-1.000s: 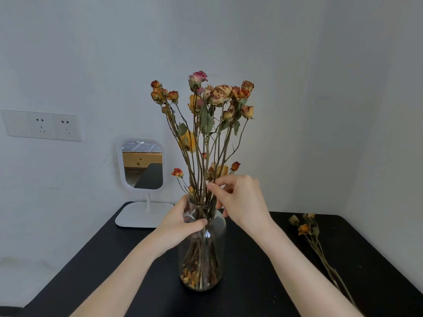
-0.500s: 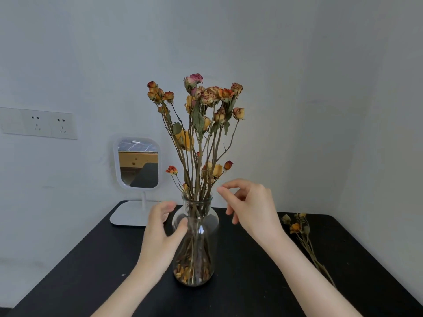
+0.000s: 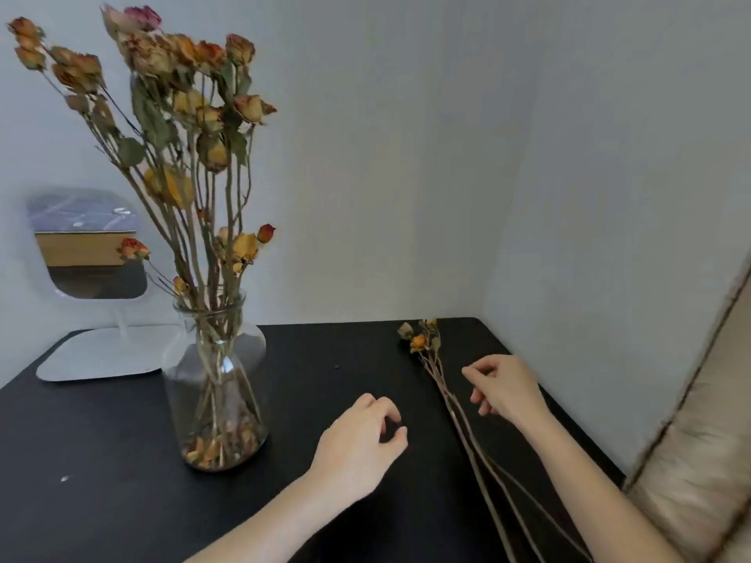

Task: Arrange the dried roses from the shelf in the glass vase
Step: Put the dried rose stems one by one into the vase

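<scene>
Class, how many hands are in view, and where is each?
2. The left hand is over the black table, right of the glass vase; the right hand is beside the loose rose stems lying there.

Soft daylight — slight motion blur

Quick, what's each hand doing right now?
Left hand: open, fingers loosely curled, holding nothing.
Right hand: open, beside the loose rose stems, holding nothing.

— Where was there room around the glass vase (image 3: 215, 384)?
— To its right, open black tabletop (image 3: 333, 351) ran as far as the loose rose stems (image 3: 455, 404).
— And left?
— The mirror's base (image 3: 101, 355) sat close behind-left, and dried roses (image 3: 183, 115) spread wide above.
</scene>
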`<act>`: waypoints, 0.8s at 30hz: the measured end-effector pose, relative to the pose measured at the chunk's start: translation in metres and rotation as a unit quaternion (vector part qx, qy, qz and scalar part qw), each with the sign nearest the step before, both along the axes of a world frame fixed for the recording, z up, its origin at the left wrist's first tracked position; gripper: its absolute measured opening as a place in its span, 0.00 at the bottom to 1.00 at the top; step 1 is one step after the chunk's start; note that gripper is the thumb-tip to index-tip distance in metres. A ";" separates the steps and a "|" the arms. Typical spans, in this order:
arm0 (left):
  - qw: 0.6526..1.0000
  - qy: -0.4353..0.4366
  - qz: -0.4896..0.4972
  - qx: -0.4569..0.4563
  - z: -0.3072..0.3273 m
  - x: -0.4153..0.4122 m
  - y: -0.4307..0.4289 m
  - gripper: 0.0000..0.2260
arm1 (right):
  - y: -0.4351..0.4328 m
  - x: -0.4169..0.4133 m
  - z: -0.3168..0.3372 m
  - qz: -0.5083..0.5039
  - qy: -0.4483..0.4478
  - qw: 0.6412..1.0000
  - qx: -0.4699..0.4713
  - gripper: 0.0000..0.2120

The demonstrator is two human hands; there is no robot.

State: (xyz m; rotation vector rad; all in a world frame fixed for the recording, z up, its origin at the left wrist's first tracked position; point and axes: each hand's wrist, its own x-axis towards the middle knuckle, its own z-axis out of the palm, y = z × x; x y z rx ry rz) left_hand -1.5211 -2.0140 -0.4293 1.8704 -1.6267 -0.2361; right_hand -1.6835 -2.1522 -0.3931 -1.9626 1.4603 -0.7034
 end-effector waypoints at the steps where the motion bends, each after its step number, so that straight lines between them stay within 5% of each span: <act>1: 1.000 -0.004 0.005 0.024 -0.001 -0.007 -0.013 0.09 | -0.006 -0.010 -0.005 -0.009 0.018 1.000 0.017 0.05; 9: 0.991 0.040 0.059 0.114 -0.013 -0.049 -0.084 0.09 | -0.019 -0.027 -0.023 0.047 0.092 0.993 0.059 0.07; 18: 0.991 0.033 0.059 0.115 -0.025 -0.048 -0.091 0.06 | -0.023 0.003 -0.030 0.083 0.167 0.980 0.066 0.07; 24: 0.992 0.035 0.055 0.112 -0.026 -0.048 -0.096 0.06 | -0.027 -0.001 -0.027 0.061 0.114 0.989 0.066 0.05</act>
